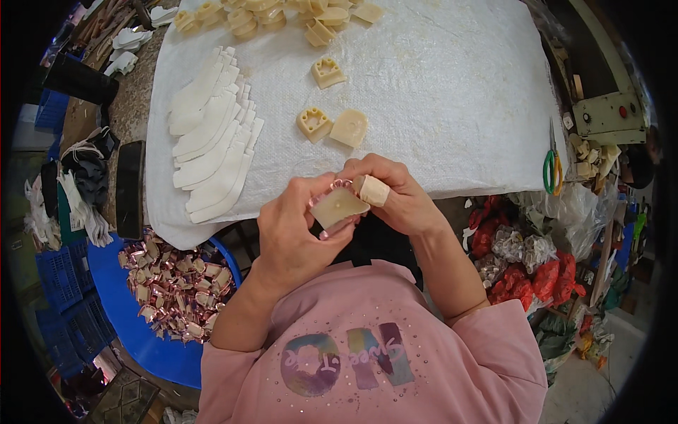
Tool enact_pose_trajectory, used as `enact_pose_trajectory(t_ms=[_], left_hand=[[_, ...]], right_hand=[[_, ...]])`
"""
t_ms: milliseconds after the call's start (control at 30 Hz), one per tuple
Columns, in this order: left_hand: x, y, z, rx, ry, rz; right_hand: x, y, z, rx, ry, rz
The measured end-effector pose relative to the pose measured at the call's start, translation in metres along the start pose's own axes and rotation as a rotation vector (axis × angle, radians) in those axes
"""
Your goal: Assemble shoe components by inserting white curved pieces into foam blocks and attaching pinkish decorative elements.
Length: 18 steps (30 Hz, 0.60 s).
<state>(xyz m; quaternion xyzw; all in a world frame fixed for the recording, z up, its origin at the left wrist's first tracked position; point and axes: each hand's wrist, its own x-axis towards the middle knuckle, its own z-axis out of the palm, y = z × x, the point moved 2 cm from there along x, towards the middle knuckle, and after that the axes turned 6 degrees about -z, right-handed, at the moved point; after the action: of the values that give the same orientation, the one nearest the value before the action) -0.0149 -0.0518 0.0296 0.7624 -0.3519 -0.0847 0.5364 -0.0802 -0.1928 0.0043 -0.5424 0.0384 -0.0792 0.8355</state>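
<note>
Pink T-shirt fabric [346,367] was seen closest to the camera, and just beyond it a small block-like piece [339,210] was held up in front of the chest, near the front edge of the table. It was gripped by the left hand [289,222], whose thumb was laid along the lower edge and whose other fingers were curled about the left side. Its flat, pale beige face, marked by a small spot, was turned up, and shiny pink was shown along its edges. By the right hand [406,201], with fingers bent and one digit covered by a beige wrap [373,191], the upper right corner was met; whether it was pinched or only pressed there could not be told.

Beyond the fingers, a white woven sheet [459,99] was spread over the table. Two beige blocks [313,125] were placed side by side on it, one with its hollow side up, and a third [328,73] was set farther back. At the far edge, a heap of similar blocks [261,14] was gathered. To the left, flat white cut-outs [212,141] were fanned out in overlapping layers.

Below the table's left corner, many pink metallic pieces [176,290] were held in a blue tub [162,360]. Off the right edge, scissors [553,172] with green and yellow handles were seen, and red plastic bags [544,279] were piled below.
</note>
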Motion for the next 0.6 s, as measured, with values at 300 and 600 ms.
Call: enact_pose_trajectory(t_ms=[300, 600], left_hand=[[0.002, -0.003, 0.015, 0.243, 0.203, 0.197], [0.004, -0.001, 0.014, 0.241, 0.220, 0.189]], right_hand=[[-0.001, 0.023, 0.010, -0.236, 0.202, -0.104], [-0.008, 0.027, 0.027, 0.458, 0.264, 0.001]])
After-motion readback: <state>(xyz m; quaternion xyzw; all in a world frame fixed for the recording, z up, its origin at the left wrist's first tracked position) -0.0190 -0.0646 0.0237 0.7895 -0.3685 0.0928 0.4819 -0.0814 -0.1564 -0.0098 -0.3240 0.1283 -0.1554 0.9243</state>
